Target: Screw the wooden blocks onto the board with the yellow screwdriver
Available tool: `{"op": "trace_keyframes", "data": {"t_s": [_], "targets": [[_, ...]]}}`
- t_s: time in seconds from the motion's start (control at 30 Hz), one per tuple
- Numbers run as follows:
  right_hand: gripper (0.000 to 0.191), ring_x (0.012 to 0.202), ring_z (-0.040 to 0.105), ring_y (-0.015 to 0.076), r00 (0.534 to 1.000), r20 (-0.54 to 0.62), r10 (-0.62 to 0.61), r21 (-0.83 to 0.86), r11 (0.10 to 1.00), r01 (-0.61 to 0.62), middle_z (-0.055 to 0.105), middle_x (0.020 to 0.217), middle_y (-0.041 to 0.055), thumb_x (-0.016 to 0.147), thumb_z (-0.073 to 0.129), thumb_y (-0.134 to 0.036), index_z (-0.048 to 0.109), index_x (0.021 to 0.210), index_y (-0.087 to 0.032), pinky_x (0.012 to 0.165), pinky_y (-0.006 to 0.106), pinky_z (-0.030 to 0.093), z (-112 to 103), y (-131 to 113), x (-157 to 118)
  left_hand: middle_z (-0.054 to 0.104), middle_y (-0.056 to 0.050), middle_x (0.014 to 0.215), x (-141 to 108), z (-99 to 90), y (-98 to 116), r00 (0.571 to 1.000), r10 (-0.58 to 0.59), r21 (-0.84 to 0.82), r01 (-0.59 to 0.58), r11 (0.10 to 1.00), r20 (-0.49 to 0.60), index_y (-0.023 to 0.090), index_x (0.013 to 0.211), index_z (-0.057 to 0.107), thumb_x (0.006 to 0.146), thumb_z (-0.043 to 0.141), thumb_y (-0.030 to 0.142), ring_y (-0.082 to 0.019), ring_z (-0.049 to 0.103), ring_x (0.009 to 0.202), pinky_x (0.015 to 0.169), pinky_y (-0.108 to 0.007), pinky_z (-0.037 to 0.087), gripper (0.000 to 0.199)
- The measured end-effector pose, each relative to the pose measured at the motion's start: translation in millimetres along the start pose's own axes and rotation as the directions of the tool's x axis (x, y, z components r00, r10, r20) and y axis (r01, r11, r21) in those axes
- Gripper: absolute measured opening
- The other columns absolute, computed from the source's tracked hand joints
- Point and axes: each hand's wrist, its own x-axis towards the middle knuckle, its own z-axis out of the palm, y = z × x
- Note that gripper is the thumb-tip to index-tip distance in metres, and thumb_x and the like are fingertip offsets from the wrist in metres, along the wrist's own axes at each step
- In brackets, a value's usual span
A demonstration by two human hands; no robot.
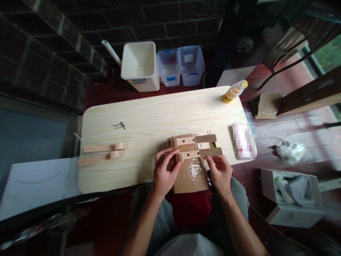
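Your top (190, 245): pale grey, creased | your trousers (241, 195): darker blue-grey, loose, showing beyond the top on both sides | your left hand (164, 175), right hand (221, 173), forearms (147, 217): bare

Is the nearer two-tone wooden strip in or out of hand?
In hand: left hand pinches the wooden strip at its rounded end; right hand touches its darker end.

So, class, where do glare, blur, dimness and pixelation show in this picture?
Head view: white glare on the shiny film over the cardboard; blurred white bag at right; dim wall at the top; pixelated patch at the table's right end.
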Motion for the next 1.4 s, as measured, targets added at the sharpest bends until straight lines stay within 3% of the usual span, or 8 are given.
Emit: {"op": "trace_keyframes", "data": {"t_s": [1.4], "targets": [[0.021,0.079,0.070,0.0218,1.000,0.025,-0.018,0.005,1.000,0.017,0.077,0.088,0.0058,0.086,0.075,-0.042,0.073,0.090,-0.021,0.075,0.036,0.056,2,7,0,0.067,-0.010,0.123,-2,-2.7,-7,1.000,-0.019,-0.030,0.019,0.999,-0.003,0.024,0.126,0.064,0.092,0.068,0.024,-0.025,0.062,0.121,0.106,-0.046,0.054,0.034]]}}
